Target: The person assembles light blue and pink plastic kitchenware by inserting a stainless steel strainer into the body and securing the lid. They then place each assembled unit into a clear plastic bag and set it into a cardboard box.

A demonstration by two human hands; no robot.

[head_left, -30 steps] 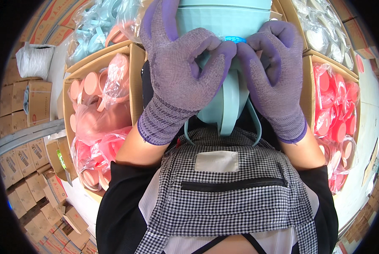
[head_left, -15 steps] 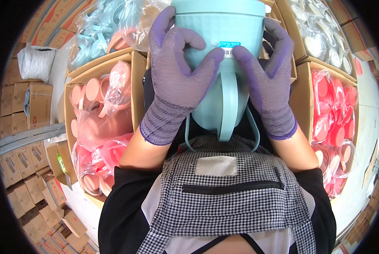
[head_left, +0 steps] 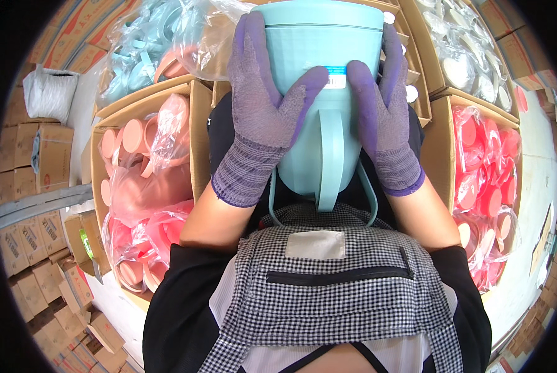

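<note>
A light-blue plastic jug (head_left: 319,43) stands in front of my body between my two hands, its wide rim away from me and its loop handle (head_left: 330,158) toward me. My left hand (head_left: 259,109), in a purple-grey knit glove, is closed around its left side. On the other side my right hand (head_left: 384,118), gloved alike, grips the wall. Both thumbs press at the ends of a small blue-and-white sticker (head_left: 335,81) on the jug. Thin light-blue loops show on either side, below the jug's body; what they belong to is hidden.
Left of me is a carton of pink plastic ware (head_left: 148,186) in clear bags; to my right, a carton of red pieces (head_left: 485,168). Farther off are bagged light-blue pieces (head_left: 144,56) and white pieces (head_left: 459,56). Brown cartons (head_left: 57,155) are stacked at far left.
Both hands have flattened against the jug; the left fingers, curled before, now lie along its side. The thumbs have shifted slightly, and the sticker sits a little lower in view.
</note>
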